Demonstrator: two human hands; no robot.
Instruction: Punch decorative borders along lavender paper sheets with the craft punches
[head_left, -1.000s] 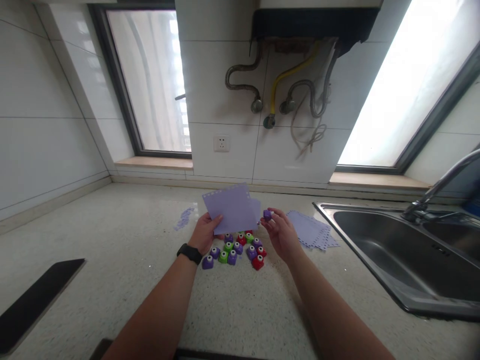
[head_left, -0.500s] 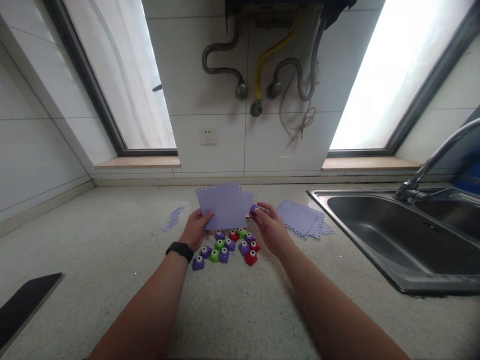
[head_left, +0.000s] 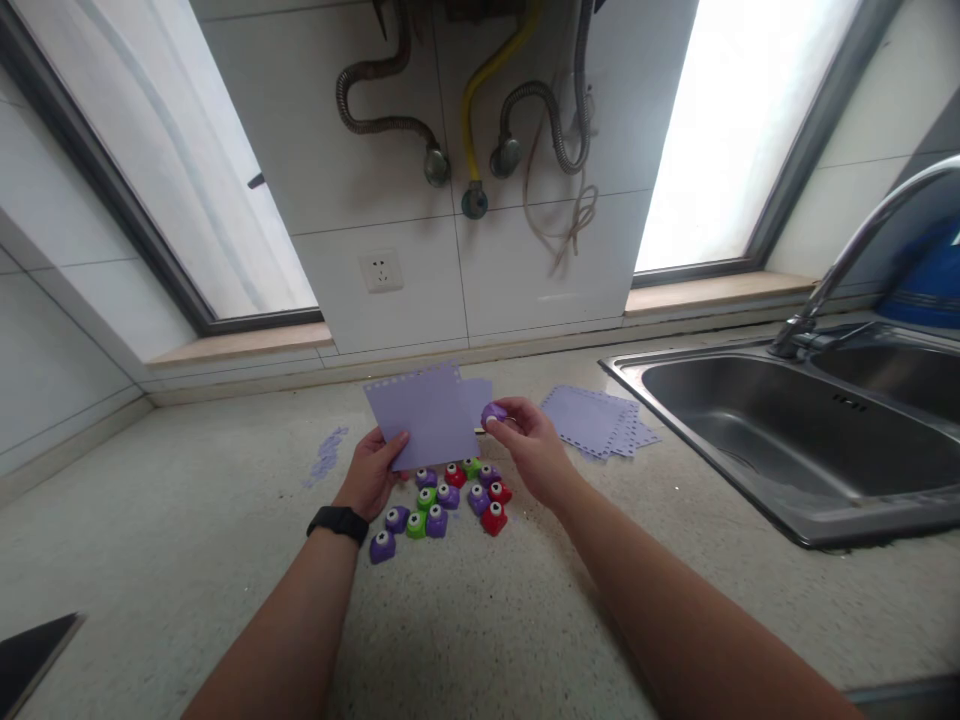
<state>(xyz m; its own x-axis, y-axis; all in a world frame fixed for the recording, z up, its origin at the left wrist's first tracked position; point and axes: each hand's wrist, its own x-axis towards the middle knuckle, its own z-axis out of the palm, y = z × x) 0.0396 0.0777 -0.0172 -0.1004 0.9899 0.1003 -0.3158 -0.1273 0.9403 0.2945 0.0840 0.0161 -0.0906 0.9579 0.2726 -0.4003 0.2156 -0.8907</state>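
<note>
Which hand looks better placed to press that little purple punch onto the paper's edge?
Probably the right hand: it already pinches the purple punch at the right edge of the lilac paper. The left hand is occupied holding that paper by its lower corner.

paper sheet point(head_left: 424, 417): lilac | punches point(head_left: 442, 497): purple, green, red | wristband point(head_left: 338, 521): black

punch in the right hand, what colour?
Purple punch, pinched in the right hand; head view.
</note>
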